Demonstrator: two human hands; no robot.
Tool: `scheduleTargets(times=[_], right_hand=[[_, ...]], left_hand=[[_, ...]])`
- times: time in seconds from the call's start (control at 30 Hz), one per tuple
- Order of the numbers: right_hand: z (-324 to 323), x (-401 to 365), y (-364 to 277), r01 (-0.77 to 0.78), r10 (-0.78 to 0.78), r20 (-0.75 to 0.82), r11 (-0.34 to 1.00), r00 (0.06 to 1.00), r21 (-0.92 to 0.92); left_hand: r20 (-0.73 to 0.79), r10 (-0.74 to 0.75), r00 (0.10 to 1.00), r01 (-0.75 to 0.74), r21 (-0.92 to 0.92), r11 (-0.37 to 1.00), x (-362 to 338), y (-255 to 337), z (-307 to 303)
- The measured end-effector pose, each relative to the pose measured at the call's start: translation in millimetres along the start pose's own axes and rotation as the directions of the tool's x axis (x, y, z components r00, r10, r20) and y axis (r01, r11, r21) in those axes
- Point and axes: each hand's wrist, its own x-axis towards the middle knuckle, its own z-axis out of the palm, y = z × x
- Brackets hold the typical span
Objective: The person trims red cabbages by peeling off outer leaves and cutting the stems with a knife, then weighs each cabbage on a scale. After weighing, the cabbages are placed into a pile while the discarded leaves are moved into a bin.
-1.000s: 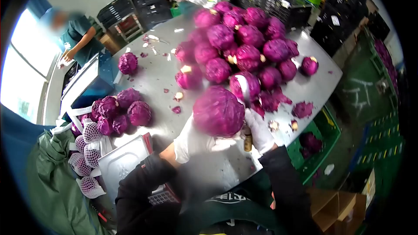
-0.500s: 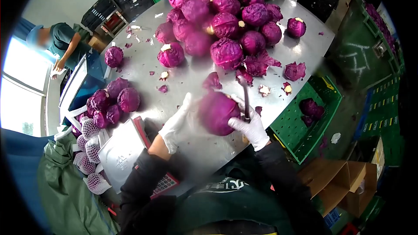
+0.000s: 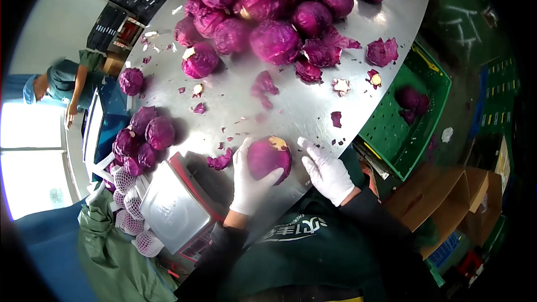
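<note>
A red cabbage [image 3: 267, 162] with a pale patch on top sits in my gloved left hand [image 3: 249, 184], its fingers and thumb wrapped around the left and near sides. My gloved right hand [image 3: 329, 176] is just right of the cabbage, apart from it. Its front fingers reach forward, while the other fingers are hidden under the hand. No knife shows in the current view. Beyond the cabbage lies a torn purple leaf [image 3: 264, 86], and a smaller leaf scrap [image 3: 220, 159] is to the left of my left hand.
A pile of red cabbages [image 3: 274, 42] covers the far part of the metal table [image 3: 235, 114]. More cabbages [image 3: 159, 132] stand left, near a scale [image 3: 173, 207] and foam nets [image 3: 148, 243]. A green crate [image 3: 386, 134] and cardboard box [image 3: 425, 196] are right. Another person [image 3: 64, 84] works far left.
My right hand has come away from the cabbage, and the dark knife seen in it before is out of sight. My left hand has closed around the cabbage. The view has shifted.
</note>
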Motion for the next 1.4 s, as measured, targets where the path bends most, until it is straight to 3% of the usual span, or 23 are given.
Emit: scheduleTargets(times=[0.03, 0.13, 0.23, 0.33, 0.73, 0.97, 1.1, 1.13, 1.17, 1.23, 1.27, 1.3, 1.37, 1.4], right_hand=[[-2, -1, -9, 0.037, -0.041, -0.043, 0.995, 0.998, -0.091], [-5, -5, -24, 0.095, -0.09, 0.031, 0.949, 0.995, -0.301], [-6, -1, -29, 0.09, -0.031, 0.155, 0.916, 0.987, -0.39], [-10, 5, -30, 0.1, -0.025, 0.181, 0.904, 0.983, -0.416], [-2, 27, -27, -0.086, 0.239, 0.37, 0.919, 0.898, -0.385], [9, 45, -13, -0.107, 0.237, 0.352, 0.93, 0.905, -0.352], [-8, 45, -26, -0.06, 0.205, 0.435, 0.944, 0.877, -0.324], [-8, 49, -25, -0.051, 0.187, 0.408, 0.946, 0.894, -0.321], [-4, 50, -23, -0.041, 0.169, 0.392, 0.948, 0.904, -0.316], [16, 55, -6, -0.016, 0.185, 0.407, 0.922, 0.894, -0.386], [23, 54, 3, -0.057, 0.21, 0.388, 0.927, 0.898, -0.37], [24, 56, 1, -0.1, 0.232, 0.357, 0.931, 0.905, -0.351], [27, 49, 6, -0.13, 0.261, 0.462, 0.947, 0.848, -0.295], [24, 46, 1, -0.183, 0.263, 0.457, 0.96, 0.849, -0.213]], left_hand=[[0.006, -0.026, 1.0, 0.025, 0.007, 1.0, 3, 1, 0], [0.043, -0.047, 0.998, 0.048, -0.007, 0.999, 7, -2, 0], [0.065, -0.088, 0.994, 0.09, -0.026, 0.996, 11, -3, -1], [0.082, -0.076, 0.994, 0.074, 0.032, 0.997, 17, -3, -4], [0.173, -0.079, 0.982, 0.063, 0.094, 0.994, 38, -2, -7], [0.151, -0.115, 0.982, 0.104, 0.08, 0.991, 43, -3, -6], [0.166, -0.049, 0.985, 0.024, 0.147, 0.989, 40, -12, -9], [0.154, 0.028, 0.988, -0.046, 0.111, 0.993, 38, -15, -7], [0.163, 0.002, 0.987, -0.024, 0.134, 0.991, 38, -18, -7], [0.176, -0.05, 0.983, 0.018, 0.176, 0.984, 38, 1, -11], [0.153, 0.026, 0.988, -0.064, 0.25, 0.966, 30, 13, -9], [0.117, 0.054, 0.992, -0.072, 0.159, 0.985, 24, 3, -8], [0.079, 0.099, 0.992, -0.099, -0.008, 0.995, 19, -37, -10], [0.105, 0.073, 0.992, -0.079, 0.052, 0.996, 18, -34, -21]])
